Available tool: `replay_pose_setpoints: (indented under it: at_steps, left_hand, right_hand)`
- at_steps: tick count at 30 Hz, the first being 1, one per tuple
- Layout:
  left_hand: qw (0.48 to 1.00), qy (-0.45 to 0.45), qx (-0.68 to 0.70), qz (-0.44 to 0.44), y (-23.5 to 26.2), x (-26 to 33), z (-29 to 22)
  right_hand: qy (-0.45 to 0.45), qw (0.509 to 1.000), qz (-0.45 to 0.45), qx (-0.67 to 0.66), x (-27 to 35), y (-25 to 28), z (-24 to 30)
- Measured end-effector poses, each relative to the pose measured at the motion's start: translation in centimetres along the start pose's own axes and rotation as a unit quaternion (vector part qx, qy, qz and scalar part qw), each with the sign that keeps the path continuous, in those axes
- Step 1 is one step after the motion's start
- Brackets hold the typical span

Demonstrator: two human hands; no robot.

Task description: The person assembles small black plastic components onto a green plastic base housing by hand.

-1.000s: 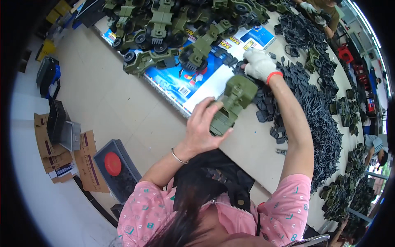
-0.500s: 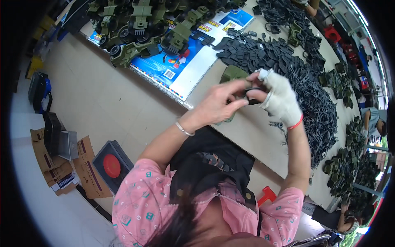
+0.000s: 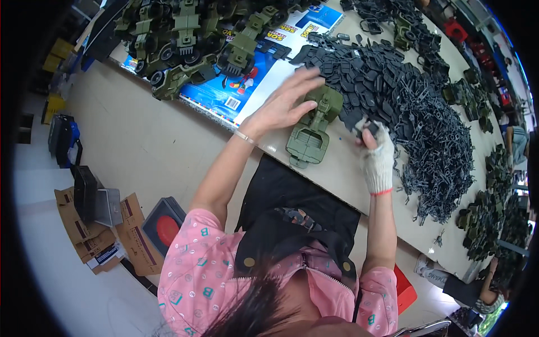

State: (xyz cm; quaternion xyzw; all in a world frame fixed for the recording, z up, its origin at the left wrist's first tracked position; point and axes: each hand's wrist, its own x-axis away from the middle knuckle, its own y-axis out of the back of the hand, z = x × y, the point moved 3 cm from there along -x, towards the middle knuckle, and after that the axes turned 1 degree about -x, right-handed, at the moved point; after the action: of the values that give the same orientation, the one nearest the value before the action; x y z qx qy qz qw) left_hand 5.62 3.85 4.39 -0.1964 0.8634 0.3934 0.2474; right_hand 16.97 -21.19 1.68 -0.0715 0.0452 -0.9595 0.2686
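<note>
On the table edge in front of me lies an olive-green toy truck body (image 3: 309,145), its open cab side toward me. My left hand (image 3: 283,106), bare with a bracelet at the wrist, has its fingers stretched out over the body's left side; whether they touch it I cannot tell. To the right of the body, my right hand (image 3: 375,154), in a white glove with bare fingertips, pinches a dark grey plastic part (image 3: 352,119). The part's exact shape is partly hidden by the fingers. Beyond it spreads a pile of flat dark grey plastic parts (image 3: 365,78).
Assembled green toy trucks (image 3: 185,33) crowd the far left on printed blue card sheets (image 3: 216,95). A heap of small dark linked parts (image 3: 438,151) fills the right side. Cardboard (image 3: 137,236) and a grey bin (image 3: 151,224) stand on the floor at left. Another person (image 3: 485,292) is at far right.
My hands, close together over the truck body before, have moved apart. The left fingers have spread out, and the right hand has lowered, with a dark grey part now showing in its grip.
</note>
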Motion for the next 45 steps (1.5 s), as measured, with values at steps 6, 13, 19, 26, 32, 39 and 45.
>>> replay_pose_setpoints:
  at_steps: [6, 13, 19, 26, 32, 39, 45]
  left_hand:
    - [0.98, 0.12, 0.142, 0.07, -2.9, 2.2, 0.2]
    - [0.98, 0.113, 0.162, 0.016, -3.1, 2.6, 0.4]
    - [0.958, 0.165, 0.236, 0.006, -4.0, 3.6, 1.3]
    - [0.932, 0.207, 0.296, 0.015, -4.7, 3.6, 1.9]
    - [0.991, 0.061, 0.087, 0.082, -3.0, 2.7, 0.9]
    - [0.988, 0.002, 0.02, 0.152, -1.5, 2.3, 0.1]
    - [0.997, 0.043, 0.048, 0.043, -4.2, 5.1, -2.6]
  right_hand:
    - [0.036, 0.998, 0.05, 0.026, -5.4, -1.9, -1.5]
    - [0.101, 0.948, 0.057, 0.296, -5.7, -3.6, 0.1]
    - [0.101, 0.915, -0.007, 0.391, -5.0, -4.6, 0.8]
    - [0.485, 0.675, 0.126, 0.542, -2.8, -5.7, 5.4]
    - [0.219, 0.881, 0.023, 0.418, -4.8, -5.0, 1.7]
    - [0.288, 0.782, -0.04, 0.552, 3.7, -0.2, 1.7]
    - [0.159, 0.587, -0.01, 0.794, 5.0, 11.1, 2.2]
